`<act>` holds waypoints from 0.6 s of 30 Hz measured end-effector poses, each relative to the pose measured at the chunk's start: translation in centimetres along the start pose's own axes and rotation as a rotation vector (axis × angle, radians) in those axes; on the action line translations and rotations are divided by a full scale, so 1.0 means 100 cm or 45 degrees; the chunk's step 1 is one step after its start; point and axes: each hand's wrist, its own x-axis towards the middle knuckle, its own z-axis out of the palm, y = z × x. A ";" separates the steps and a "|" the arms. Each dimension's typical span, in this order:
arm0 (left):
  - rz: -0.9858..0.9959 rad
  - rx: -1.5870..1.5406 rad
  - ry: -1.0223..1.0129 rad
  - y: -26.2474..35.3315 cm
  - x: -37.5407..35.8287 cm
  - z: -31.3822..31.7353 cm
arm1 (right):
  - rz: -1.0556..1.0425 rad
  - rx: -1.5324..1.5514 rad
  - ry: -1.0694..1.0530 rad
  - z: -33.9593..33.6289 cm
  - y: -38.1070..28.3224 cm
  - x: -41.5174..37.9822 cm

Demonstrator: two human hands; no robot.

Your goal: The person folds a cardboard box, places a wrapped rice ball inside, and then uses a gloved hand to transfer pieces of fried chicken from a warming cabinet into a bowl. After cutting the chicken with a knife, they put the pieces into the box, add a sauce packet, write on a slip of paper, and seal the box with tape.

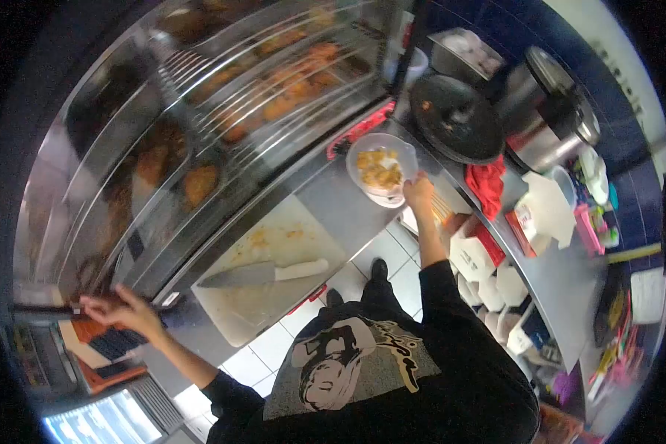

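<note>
My right hand (419,191) grips the edge of a pale plastic bowl (357,175) on the steel counter, with chopped golden food (378,169) inside. Out to the left, my left hand (118,308) has its fingers apart at the lower corner of the glass food cabinet, and nothing shows in it. Between the hands lies a white cutting board (253,317), marked with yellowish crumbs. A large knife (246,276) with a white handle rests on the board, its blade pointing left.
The heated cabinet (237,152) holds fried food on wire racks. At the right are a black wok (457,118), a steel cooker (562,137), a red cloth (485,186) and an open carton (546,211). More cartons (472,255) sit beneath the right counter.
</note>
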 end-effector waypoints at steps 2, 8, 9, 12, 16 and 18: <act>0.150 0.509 0.006 -0.031 0.007 -0.021 | 0.003 0.182 -0.097 -0.007 0.007 0.000; 0.217 -0.241 0.414 0.046 -0.002 0.021 | 0.375 0.947 -0.173 -0.131 0.053 -0.017; 0.287 -0.362 0.438 0.065 -0.019 0.042 | 0.375 1.088 -0.100 -0.164 0.062 -0.026; 0.186 -0.787 -0.129 0.178 -0.096 0.111 | 0.515 1.183 0.083 -0.242 0.123 -0.046; 0.494 -1.150 -0.965 0.299 -0.197 0.175 | 0.799 0.913 0.459 -0.316 0.191 -0.058; 0.692 -1.161 -1.170 0.321 -0.231 0.198 | 0.790 0.890 0.621 -0.336 0.231 -0.059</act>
